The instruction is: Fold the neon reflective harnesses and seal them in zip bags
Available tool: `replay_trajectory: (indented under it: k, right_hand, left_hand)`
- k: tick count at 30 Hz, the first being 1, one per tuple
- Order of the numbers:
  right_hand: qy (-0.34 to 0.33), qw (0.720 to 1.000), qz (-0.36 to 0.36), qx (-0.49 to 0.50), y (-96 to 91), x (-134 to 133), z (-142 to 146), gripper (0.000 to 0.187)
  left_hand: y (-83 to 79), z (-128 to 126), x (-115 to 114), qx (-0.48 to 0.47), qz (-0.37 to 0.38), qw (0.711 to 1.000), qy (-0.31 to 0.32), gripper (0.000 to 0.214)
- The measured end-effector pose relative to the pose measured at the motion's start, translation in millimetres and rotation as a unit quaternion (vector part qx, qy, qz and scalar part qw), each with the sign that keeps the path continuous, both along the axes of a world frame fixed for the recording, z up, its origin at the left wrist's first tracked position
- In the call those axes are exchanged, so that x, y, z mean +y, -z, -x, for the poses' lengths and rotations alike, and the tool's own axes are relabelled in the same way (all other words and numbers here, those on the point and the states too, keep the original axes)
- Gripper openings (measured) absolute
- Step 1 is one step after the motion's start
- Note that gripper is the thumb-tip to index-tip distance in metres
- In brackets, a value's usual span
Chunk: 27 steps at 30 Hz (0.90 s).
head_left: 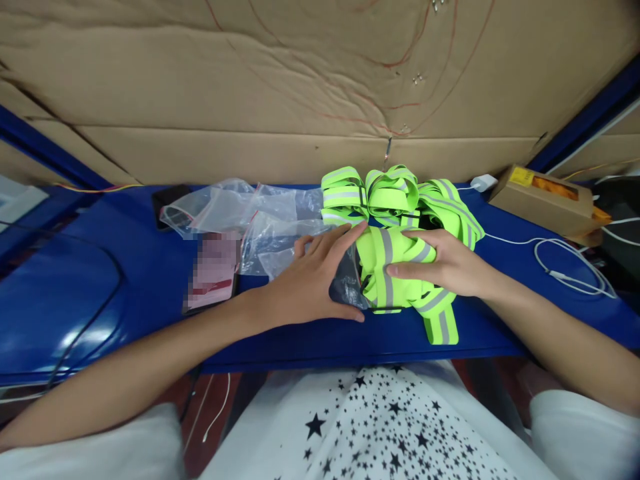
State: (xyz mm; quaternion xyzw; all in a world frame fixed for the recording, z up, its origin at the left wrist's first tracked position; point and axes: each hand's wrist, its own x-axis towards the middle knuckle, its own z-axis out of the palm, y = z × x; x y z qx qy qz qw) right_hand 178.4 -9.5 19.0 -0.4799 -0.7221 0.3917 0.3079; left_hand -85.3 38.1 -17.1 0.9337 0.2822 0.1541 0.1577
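A folded neon-yellow reflective vest with grey stripes lies on the blue table, one strap end hanging over the front edge. My right hand rests on its right side, fingers curled over the fabric. My left hand lies flat to the left of the vest, fingers stretched over a clear plastic bag that touches the vest's left edge. Behind them sits a pile of several more folded neon vests.
Loose clear zip bags are spread at the back left, with a phone next to them. A cardboard box, a white charger and its cable lie at the right. A cardboard wall closes the back.
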Motion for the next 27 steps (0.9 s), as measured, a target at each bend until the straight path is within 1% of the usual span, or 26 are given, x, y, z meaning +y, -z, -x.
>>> replay_trajectory:
  k: [3, 6, 8, 10, 12, 14, 15, 16, 19, 20, 21, 23, 25, 27]
  right_hand:
    - [0.002, 1.0, 0.018, -0.002, -1.6, 0, -3, 0.031]
    - [-0.026, 0.998, 0.049, 0.004, -7.3, -1, -7, 0.033]
    - [-0.059, 0.996, 0.06, -0.012, -12.2, -1, -10, 0.036]
    - [-0.094, 0.992, 0.058, -0.053, -16.0, -2, -10, 0.036]
    - [-0.124, 0.986, 0.054, -0.095, -17.3, -3, -9, 0.036]
    - [-0.135, 0.983, 0.052, -0.112, -15.8, -3, -7, 0.037]
    - [-0.128, 0.984, 0.047, -0.111, -14.2, -3, -6, 0.04]
    - [-0.105, 0.988, 0.035, -0.108, -12.1, -4, -5, 0.044]
    - [0.01, 0.994, -0.025, -0.11, -4.9, -5, -3, 0.063]
    - [0.038, 0.992, -0.042, -0.115, -2.7, -6, -2, 0.065]
    - [0.049, 0.99, -0.054, -0.12, -0.6, -6, -1, 0.064]
    - [0.035, 0.989, -0.064, -0.13, 3.1, -7, 0, 0.058]
    - [0.027, 0.987, -0.072, -0.14, 6.4, -8, 3, 0.053]
    - [0.037, 0.984, -0.092, -0.149, 9.4, -10, 7, 0.054]
  left_hand:
    - [-0.1, -1, -1, 0.003, -0.035, 0.999, -0.02, 0.13]
    - [-4.7, 1, -1, -0.016, -0.08, 0.997, -0.019, 0.122]
    - [-7.2, 3, -2, -0.03, -0.129, 0.991, 0.009, 0.117]
    - [-7.7, 3, -4, -0.033, -0.175, 0.982, 0.057, 0.111]
    - [-6.4, 3, -7, -0.022, -0.206, 0.972, 0.109, 0.104]
    - [-4.8, 2, -10, -0.008, -0.223, 0.964, 0.141, 0.098]
    - [-4.3, 1, -10, -0.005, -0.228, 0.962, 0.148, 0.096]
    - [-4.0, 1, -10, -0.005, -0.233, 0.961, 0.148, 0.094]
    - [-4.4, 1, -9, -0.011, -0.243, 0.962, 0.123, 0.095]
    - [-4.6, 1, -8, -0.011, -0.244, 0.963, 0.112, 0.096]
    - [-4.7, 1, -8, -0.01, -0.245, 0.964, 0.102, 0.098]
    - [-4.4, 0, -9, -0.003, -0.242, 0.966, 0.088, 0.103]
    - [-3.9, -1, -10, 0.008, -0.237, 0.968, 0.086, 0.107]
    - [-3.6, -2, -11, 0.021, -0.232, 0.968, 0.089, 0.108]
